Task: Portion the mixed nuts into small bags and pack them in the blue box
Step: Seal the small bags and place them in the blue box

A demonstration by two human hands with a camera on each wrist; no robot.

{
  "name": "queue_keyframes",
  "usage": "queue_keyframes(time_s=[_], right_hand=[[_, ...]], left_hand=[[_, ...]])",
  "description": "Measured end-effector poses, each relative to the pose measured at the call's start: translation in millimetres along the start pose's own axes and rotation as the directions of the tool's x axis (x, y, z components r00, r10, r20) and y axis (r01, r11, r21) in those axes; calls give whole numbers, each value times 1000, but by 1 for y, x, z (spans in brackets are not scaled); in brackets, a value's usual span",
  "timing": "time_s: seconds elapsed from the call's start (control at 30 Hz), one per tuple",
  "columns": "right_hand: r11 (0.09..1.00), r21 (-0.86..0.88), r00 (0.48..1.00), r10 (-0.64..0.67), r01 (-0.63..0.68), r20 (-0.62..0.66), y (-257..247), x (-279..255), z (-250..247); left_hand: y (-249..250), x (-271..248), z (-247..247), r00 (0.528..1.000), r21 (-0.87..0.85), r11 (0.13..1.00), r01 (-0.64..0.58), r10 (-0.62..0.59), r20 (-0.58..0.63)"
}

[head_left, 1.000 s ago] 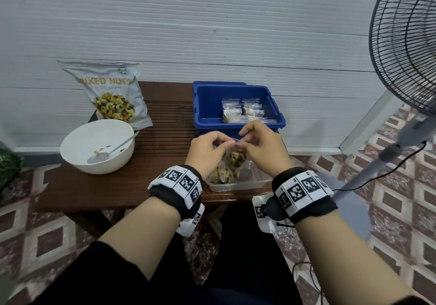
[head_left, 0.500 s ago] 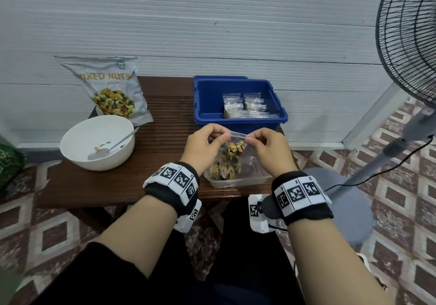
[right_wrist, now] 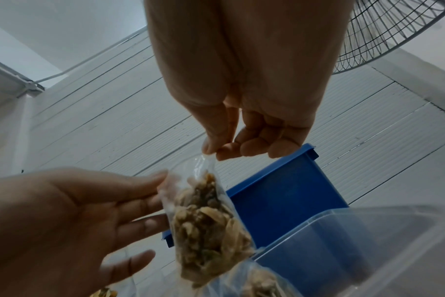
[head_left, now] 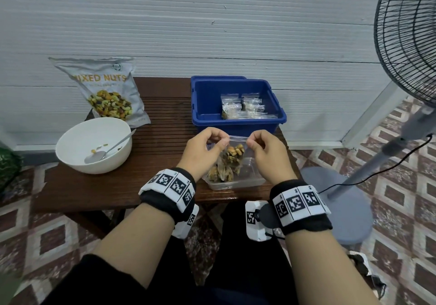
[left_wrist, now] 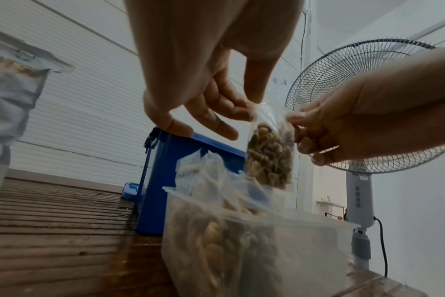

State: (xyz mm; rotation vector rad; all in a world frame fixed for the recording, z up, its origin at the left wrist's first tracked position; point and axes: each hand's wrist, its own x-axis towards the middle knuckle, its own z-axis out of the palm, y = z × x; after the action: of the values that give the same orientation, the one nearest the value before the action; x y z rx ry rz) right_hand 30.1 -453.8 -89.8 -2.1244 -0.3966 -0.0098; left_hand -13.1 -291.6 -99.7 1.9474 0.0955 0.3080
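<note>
A small clear bag of mixed nuts (head_left: pixel 233 153) hangs upright between my hands, just above a clear plastic tub (head_left: pixel 238 183) that holds more filled bags. My left hand (head_left: pixel 223 140) pinches the bag's top left corner between thumb and forefinger, its other fingers spread. My right hand (head_left: pixel 251 142) pinches the top right corner. The wrist views show the same bag (left_wrist: pixel 269 158) (right_wrist: pixel 206 227) held at both corners. Behind it stands the blue box (head_left: pixel 278 115) with several packed bags (head_left: pixel 240 106) inside.
A white bowl (head_left: pixel 70 153) with a spoon (head_left: pixel 111 150) and a few nuts sits at the table's left, with the mixed nuts pouch (head_left: pixel 106 92) leaning on the wall behind it. A standing fan (head_left: pixel 405 33) rises at the right, its base on the floor.
My hands were pinched close together at the middle of the bag's top; they have slid apart to its two corners, and the bag now hangs stretched between them.
</note>
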Motion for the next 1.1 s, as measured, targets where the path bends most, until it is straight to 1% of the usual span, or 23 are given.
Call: queue_keyframes(time_s=[0.07,0.13,0.2,0.3,0.37,0.43,0.53,0.67,0.73,0.8,0.9,0.97,1.1], right_hand=[[1000,-12,999,-26,26,19,0,0,0],[999,-14,999,-35,35,24,2,1,2],[999,23,1000,-26,26,11,2,0,3],[995,82,998,-57,56,-1,0,-3,2],[994,59,996,-92,91,1,0,-3,3],[994,26,994,-110,110,-20,2,-2,5],[994,11,993,-105,106,-60,3,-1,5],[990,110,996,-81,85,-42,2,-2,5],[987,132,996,-86,89,-23,1,-3,4],[989,106,995,-100,101,-12,1,-3,4],[993,48,994,-109,111,-30,2,-2,4],[993,56,994,-104,106,-42,3,-1,4],[992,58,993,-115,114,14,1,3,1]], left_hand=[[-1,0,1,1000,-2,1000,-20,20,24],[-3,2,2,999,25,999,-39,39,-4],[-3,3,3,998,36,998,-46,47,-33],[-3,4,3,997,48,997,-60,62,-37],[-2,3,3,996,63,995,-81,83,-28],[-1,3,4,997,56,996,-73,74,-19],[2,3,2,999,8,1000,-29,29,-19],[6,4,2,999,-7,1000,14,-14,-49],[6,4,3,999,2,1000,11,-11,-48],[6,3,3,999,22,1000,-9,10,-34],[4,3,3,1000,37,999,-14,14,-8],[4,3,2,1000,35,999,-15,16,-6],[7,9,-3,1000,3,1000,-19,19,-13]])
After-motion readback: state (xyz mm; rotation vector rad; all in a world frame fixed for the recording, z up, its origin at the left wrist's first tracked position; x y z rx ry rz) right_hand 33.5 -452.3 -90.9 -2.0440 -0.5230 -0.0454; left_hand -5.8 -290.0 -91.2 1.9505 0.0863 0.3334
